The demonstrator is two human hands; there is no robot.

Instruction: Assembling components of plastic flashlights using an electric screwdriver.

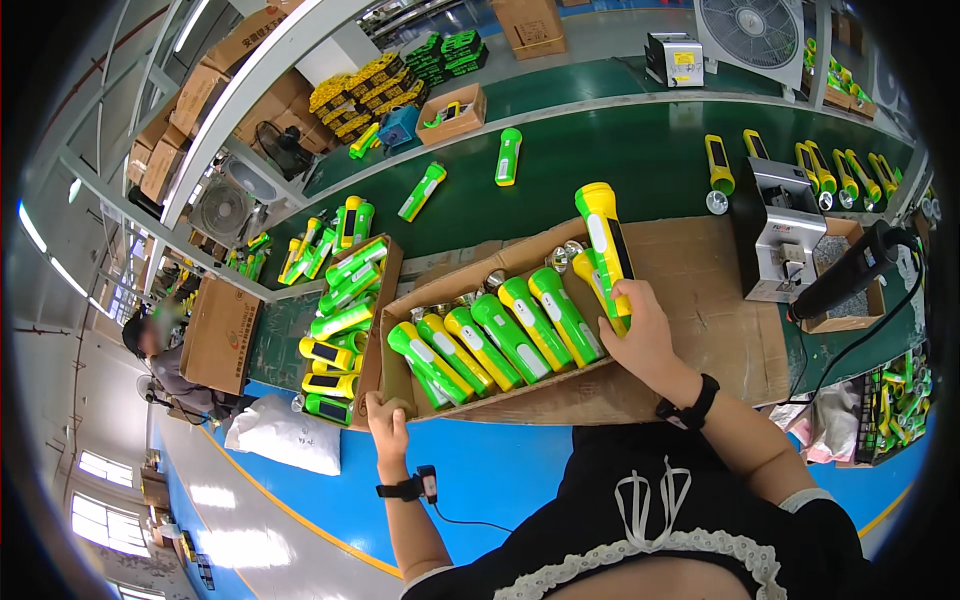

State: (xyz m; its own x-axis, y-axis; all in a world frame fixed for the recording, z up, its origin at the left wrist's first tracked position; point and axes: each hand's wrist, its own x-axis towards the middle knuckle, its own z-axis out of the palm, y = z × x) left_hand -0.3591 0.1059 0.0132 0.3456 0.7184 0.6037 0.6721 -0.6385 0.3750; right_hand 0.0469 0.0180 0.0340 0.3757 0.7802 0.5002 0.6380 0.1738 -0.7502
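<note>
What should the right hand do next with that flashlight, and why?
Probably lower the flashlight into the cardboard box: the right hand holds it at the box's right end, other flashlights lie inside, and the left hand grips the near left corner.

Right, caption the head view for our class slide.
Right hand holds a green and yellow flashlight at one end of a box of flashlights, left hand at the other.

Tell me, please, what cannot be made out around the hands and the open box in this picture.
- Head view: part of the held flashlight's lower end, covered by the right hand.
- Head view: the floor of the cardboard box, hidden under the packed flashlights.
- Head view: the number of flashlights in the black crate, too small and crowded near the dark rim.
</note>
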